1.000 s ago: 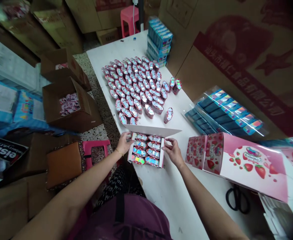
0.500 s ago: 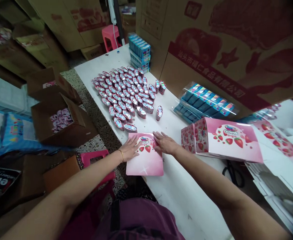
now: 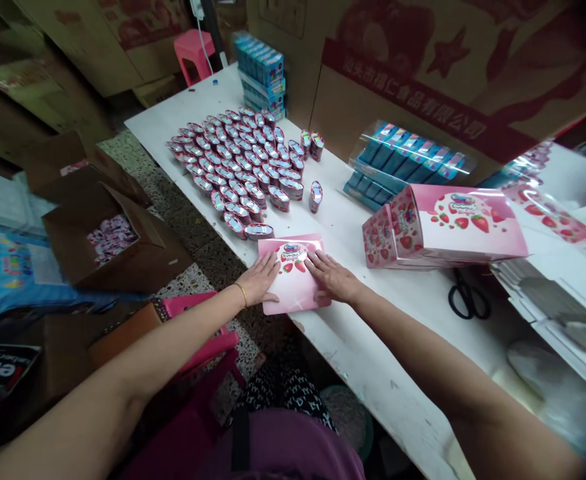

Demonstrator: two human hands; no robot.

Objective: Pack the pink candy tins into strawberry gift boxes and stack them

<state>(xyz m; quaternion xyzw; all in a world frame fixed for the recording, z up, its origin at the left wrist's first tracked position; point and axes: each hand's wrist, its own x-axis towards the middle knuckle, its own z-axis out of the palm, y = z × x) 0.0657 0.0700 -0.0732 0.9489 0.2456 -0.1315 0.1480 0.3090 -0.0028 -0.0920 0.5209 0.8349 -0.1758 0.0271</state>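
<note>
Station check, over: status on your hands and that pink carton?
Left hand and right hand flat on top, open. Pink carton lying on table, strawberry print up. Oval pack right at its far edge.

The pink strawberry carton (image 3: 293, 297) that stood open earlier is now shut under my fingers (image 3: 273, 262), the rows of foil packs inside hidden. My left hand (image 3: 259, 280) and right hand (image 3: 333, 279) have gone flat on top, the printed strawberry badge (image 3: 293, 255) between them.
</note>
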